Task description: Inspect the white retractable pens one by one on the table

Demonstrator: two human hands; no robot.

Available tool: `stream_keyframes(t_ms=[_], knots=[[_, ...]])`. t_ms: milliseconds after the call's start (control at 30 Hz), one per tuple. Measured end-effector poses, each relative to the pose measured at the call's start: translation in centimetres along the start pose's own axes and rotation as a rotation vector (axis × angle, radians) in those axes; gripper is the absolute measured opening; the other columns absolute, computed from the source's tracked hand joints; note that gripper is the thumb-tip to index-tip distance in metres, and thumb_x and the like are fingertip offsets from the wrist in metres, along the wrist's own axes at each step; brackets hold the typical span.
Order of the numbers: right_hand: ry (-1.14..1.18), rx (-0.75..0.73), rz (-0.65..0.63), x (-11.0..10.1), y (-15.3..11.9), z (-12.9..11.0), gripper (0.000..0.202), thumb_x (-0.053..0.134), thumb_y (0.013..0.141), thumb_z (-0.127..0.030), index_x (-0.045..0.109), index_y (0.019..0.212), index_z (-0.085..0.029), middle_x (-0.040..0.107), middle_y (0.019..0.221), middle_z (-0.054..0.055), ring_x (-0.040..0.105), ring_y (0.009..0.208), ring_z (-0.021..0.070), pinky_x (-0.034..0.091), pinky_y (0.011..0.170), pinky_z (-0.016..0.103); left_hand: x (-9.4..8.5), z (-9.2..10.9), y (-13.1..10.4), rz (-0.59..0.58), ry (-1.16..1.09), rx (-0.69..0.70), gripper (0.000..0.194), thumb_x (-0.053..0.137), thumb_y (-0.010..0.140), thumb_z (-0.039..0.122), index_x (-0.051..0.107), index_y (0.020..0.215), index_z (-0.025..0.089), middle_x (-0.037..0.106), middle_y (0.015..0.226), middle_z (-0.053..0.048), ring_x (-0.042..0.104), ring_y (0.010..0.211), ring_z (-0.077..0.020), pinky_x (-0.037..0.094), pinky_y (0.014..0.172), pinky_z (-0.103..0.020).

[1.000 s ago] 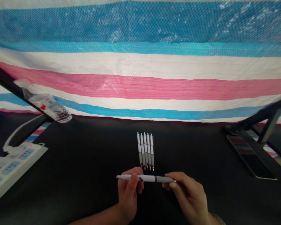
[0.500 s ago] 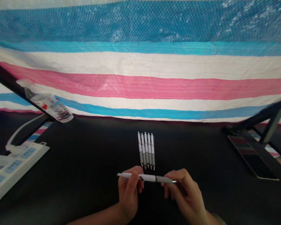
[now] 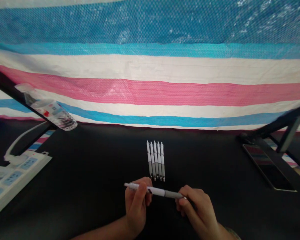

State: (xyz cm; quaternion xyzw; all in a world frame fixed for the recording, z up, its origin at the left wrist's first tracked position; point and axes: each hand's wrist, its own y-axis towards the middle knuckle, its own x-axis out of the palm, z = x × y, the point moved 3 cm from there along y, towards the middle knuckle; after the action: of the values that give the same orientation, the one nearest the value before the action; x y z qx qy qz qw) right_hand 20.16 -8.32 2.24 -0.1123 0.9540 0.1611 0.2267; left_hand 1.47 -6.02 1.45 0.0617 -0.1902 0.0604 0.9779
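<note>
A white pen with a grey grip (image 3: 157, 191) is held nearly level above the black table, its grey end slightly lower. My left hand (image 3: 138, 206) pinches its white end between thumb and fingers. At the other end, the thumb and fingers of my right hand (image 3: 198, 208) close on the tip, which they partly cover. Just beyond my left hand, several similar pens (image 3: 155, 160) lie side by side on the table, their grey ends toward me.
The black table (image 3: 102, 160) carries a white power strip (image 3: 22, 176) with a plugged cable at left, and a dark phone (image 3: 268, 166) at right. A clear bottle (image 3: 53, 113) leans at back left. A striped sheet (image 3: 150, 90) hangs behind.
My right hand has shifted slightly down, and its thumb and fingers have closed on the pen's tip. The pen's grey end has dipped a little. My left hand keeps its hold.
</note>
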Motion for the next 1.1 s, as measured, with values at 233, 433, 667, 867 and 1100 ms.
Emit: stream_keyframes(t_ms=[233,433,667,867,1100], knots=[[-0.035,-0.1,0.004,-0.6,0.4,-1.1,0.019,0.049,0.101,-0.031,0.062,0.088,-0.025,0.062,0.067,-0.001,0.057,0.057,0.0148,0.043,0.059,0.026,0.0,-0.2,0.2,-0.069,-0.012,-0.029,0.053,0.053,0.096,0.047,0.05,0.051,0.019,0.039,0.045,0.002,0.037,0.046,-0.012,0.028,0.046,-0.027],[0.168,0.214,-0.085,0.2,0.5,-0.1,0.046,0.047,0.102,-0.044,0.056,0.063,-0.022,0.05,0.054,-0.002,0.046,0.05,0.0122,0.038,0.052,0.025,-0.1,0.8,1.9,-0.241,0.075,0.028,0.054,0.051,0.097,0.049,0.051,0.053,0.018,0.04,0.048,0.002,0.037,0.047,-0.0115,0.027,0.047,-0.027],[0.472,0.461,-0.24,2.3,0.8,-0.1,0.051,0.041,0.099,-0.062,0.063,0.09,-0.018,0.054,0.06,-0.003,0.043,0.045,0.0082,0.029,0.043,0.02,0.9,1.6,3.5,-0.273,0.108,0.056,0.027,0.056,0.098,0.04,0.057,0.083,0.018,0.055,0.075,0.0,0.054,0.064,-0.0135,0.045,0.061,-0.026],[0.431,0.476,-0.39,2.8,0.8,0.1,0.05,0.041,0.101,-0.06,0.065,0.11,-0.017,0.059,0.067,-0.001,0.051,0.053,0.0093,0.037,0.05,0.02,0.6,1.3,4.4,-0.26,0.122,-0.116,0.04,0.053,0.099,0.046,0.061,0.123,0.016,0.058,0.069,0.002,0.056,0.055,-0.0114,0.045,0.056,-0.023],[0.394,0.479,-0.399,2.8,0.9,0.1,0.049,0.042,0.101,-0.059,0.065,0.111,-0.017,0.058,0.068,-0.002,0.051,0.053,0.0093,0.037,0.051,0.021,-0.3,1.8,6.5,-0.098,0.168,-0.195,0.063,0.066,0.092,0.041,0.044,0.147,0.019,0.067,0.074,0.002,0.058,0.048,-0.0101,0.044,0.047,-0.02]])
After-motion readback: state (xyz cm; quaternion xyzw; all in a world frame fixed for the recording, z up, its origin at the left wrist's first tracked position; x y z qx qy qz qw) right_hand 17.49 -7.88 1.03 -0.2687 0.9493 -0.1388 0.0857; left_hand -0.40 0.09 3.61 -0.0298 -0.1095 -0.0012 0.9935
